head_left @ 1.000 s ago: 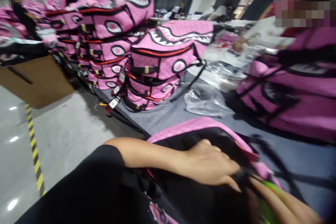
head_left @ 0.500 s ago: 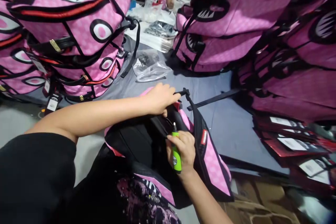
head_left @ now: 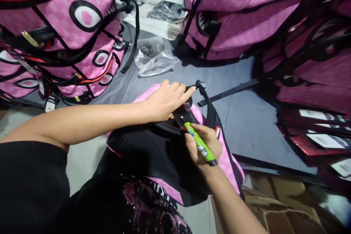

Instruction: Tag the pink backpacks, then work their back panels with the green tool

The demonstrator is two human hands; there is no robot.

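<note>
A pink-and-black backpack (head_left: 142, 150) lies across my lap and the table edge, its black inner side towards me. My left hand (head_left: 166, 100) grips its upper part, fingers over the edge and thumb tucked below. What lies beneath the palm is hidden. My right hand (head_left: 205, 140) is closed round a bright green marker pen (head_left: 201, 144) with a dark tip and a black end. The pen slants up and left, its tip close to the black lining just below my left fingers. Whether it touches the cloth I cannot tell.
Stacked pink backpacks (head_left: 90, 40) stand at left, and more backpacks (head_left: 238, 33) at right. A clear plastic bag (head_left: 156, 60) lies on the grey table cover (head_left: 241, 124). Tagged red-black packets (head_left: 315, 142) sit at the right edge, with cardboard (head_left: 276, 204) below.
The green pen has tilted from nearly upright to slanting, its lower end swinging right along with my right hand. My left fingers have straightened somewhat over the backpack. The view has moved closer.
</note>
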